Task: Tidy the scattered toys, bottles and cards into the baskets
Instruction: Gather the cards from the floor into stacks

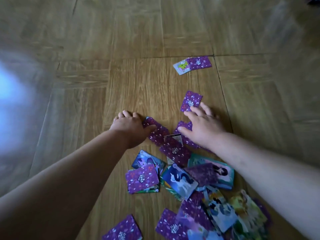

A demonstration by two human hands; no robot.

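Note:
Several purple-backed picture cards lie scattered on the wooden floor. My left hand lies flat on the floor, its thumb on a purple card. My right hand rests with spread fingers on another purple card, its fingertips touching a card farther out. Two more cards lie apart, farther away. A loose heap of cards sits between my forearms, some face up. No basket, toy or bottle is in view.
A bright glare washes out the floor at the left. A dark thing shows at the top right corner. More cards reach the bottom edge.

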